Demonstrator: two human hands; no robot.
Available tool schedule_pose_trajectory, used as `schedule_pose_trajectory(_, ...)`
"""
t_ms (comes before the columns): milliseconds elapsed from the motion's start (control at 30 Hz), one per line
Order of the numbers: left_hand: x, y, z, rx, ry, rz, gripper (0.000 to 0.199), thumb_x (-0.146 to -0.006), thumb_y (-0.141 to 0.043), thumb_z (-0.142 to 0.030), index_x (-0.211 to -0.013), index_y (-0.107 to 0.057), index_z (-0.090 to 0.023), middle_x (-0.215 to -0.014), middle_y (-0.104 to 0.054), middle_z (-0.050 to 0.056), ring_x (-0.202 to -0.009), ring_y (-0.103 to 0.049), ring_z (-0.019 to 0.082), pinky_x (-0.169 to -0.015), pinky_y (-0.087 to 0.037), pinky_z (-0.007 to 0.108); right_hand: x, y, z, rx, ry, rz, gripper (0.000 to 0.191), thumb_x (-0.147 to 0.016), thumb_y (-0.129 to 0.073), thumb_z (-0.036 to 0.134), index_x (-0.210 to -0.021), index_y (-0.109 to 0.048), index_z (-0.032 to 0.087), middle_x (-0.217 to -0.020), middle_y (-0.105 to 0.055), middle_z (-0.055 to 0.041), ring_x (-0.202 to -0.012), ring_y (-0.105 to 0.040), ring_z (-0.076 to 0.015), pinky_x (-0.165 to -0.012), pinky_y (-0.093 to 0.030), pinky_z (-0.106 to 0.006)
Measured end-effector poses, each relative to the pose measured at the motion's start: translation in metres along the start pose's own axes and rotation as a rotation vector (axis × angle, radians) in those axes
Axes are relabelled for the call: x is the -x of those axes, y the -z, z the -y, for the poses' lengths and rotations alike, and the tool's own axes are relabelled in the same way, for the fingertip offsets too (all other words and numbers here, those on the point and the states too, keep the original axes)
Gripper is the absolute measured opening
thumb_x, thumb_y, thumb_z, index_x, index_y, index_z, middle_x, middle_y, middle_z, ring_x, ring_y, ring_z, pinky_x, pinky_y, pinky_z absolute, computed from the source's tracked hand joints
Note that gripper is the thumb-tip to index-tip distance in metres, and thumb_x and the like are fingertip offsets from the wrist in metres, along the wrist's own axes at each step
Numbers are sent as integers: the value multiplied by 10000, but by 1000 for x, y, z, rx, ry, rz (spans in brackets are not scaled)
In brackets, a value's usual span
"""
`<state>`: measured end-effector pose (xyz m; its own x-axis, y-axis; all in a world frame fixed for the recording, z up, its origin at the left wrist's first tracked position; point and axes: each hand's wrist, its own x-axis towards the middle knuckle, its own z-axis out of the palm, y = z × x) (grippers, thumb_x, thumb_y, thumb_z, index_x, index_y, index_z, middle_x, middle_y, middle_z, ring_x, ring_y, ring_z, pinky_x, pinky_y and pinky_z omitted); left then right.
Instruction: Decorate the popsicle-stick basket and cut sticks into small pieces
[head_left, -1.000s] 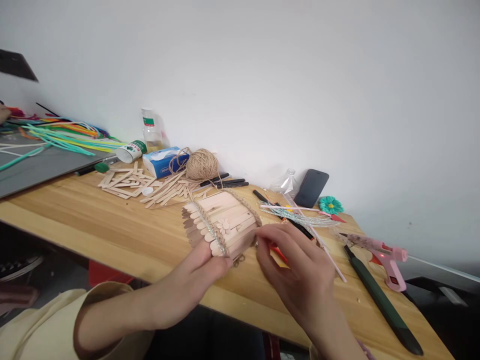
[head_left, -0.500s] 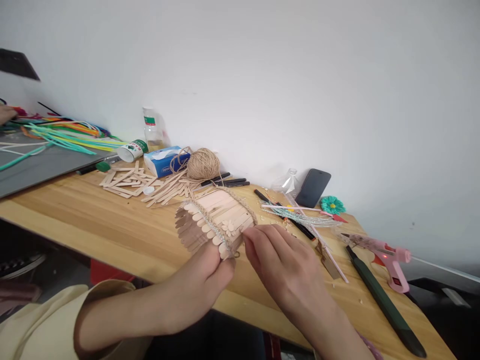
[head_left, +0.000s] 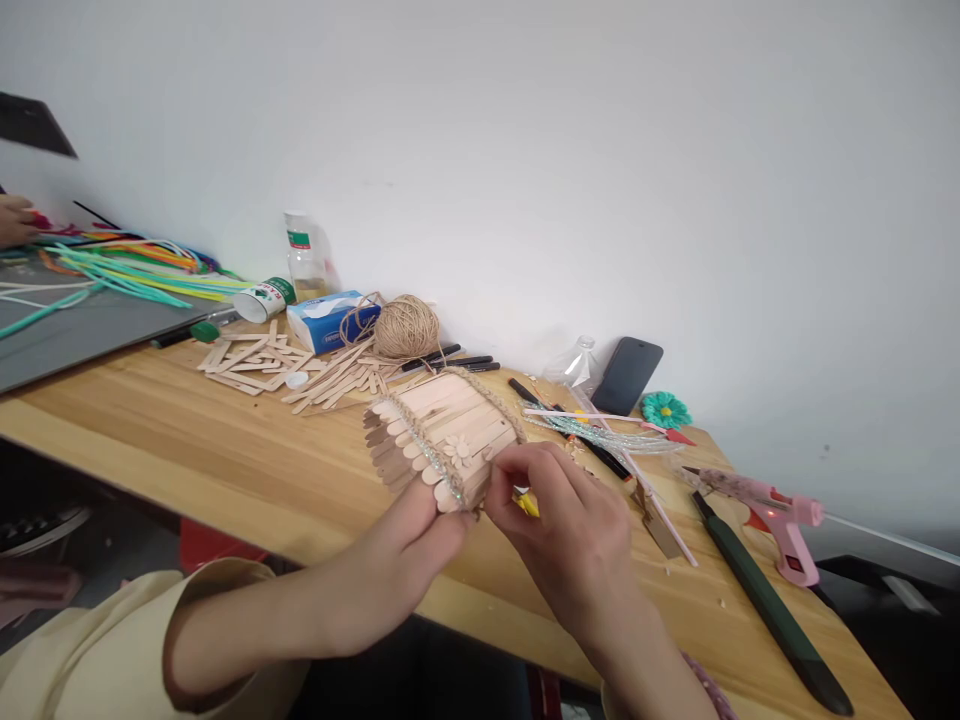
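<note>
A popsicle stick holder (head_left: 480, 427) lies tilted on its side above the table, its scalloped open end facing left. Braided twine and a glittery strand run round it near the rim, and more twine circles the far end. A small wooden flower (head_left: 457, 450) sits on its outer wall. My left hand (head_left: 405, 565) reaches in at the rim, gripping the wall. With thumb and index finger pinched, my right hand (head_left: 570, 540) is at the wall just right of the flower; what the fingertips hold is hidden. Something yellow (head_left: 527, 502) shows beyond those fingers.
Loose popsicle sticks (head_left: 341, 375), a twine ball (head_left: 406, 328) and a tissue pack (head_left: 334, 320) lie behind, left. To the right are a pink glue gun (head_left: 780, 515), a dark green cutter-like tool (head_left: 769, 600) and a phone (head_left: 630, 375). Another person's hand (head_left: 15, 220) is far left.
The holder has shifted slightly right and turned a little. My right hand's fingers have curled into a rounder pinch, and something yellow now shows behind them. The other person's hand has moved slightly right.
</note>
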<state>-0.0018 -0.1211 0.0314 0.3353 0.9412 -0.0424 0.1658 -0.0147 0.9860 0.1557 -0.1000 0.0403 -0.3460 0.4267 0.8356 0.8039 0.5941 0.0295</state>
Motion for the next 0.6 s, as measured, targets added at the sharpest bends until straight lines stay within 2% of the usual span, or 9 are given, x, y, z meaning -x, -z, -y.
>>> schedule_pose_trajectory(367, -2, 0, 7, 106, 16, 32, 452, -889, -448, -427, -1292, -473, -226, -1420, -430, 43, -1348, -289, 265, -1131, -203, 385, 2, -4, 5, -17, -85, -28, 183, -752, -453, 61, -643, -533, 185, -518, -583, 38, -446, -560, -79, -434, -413, -182)
schedule_pose_trajectory(500, 4, 4, 8, 84, 49, -9, 440, -861, -481, -472, -1212, -554, -217, -1361, -501, 50, -1325, -323, 288, -1126, -212, 392, 2, -2, -7, 53, -211, -55, 146, -745, -483, 97, -661, -543, 201, -532, -617, 33, -444, -595, -102, -412, -430, -190)
schedule_pose_trajectory(600, 9, 7, 6, 70, 103, -14, 486, -834, -501, -519, -1201, -564, -207, -1312, -546, 77, -1319, -324, 316, -1125, -196, 434, 3, 4, -18, 29, -295, -91, 122, -740, -537, 104, -691, -549, 214, -578, -646, 28, -487, -630, -127, -464, -495, -214)
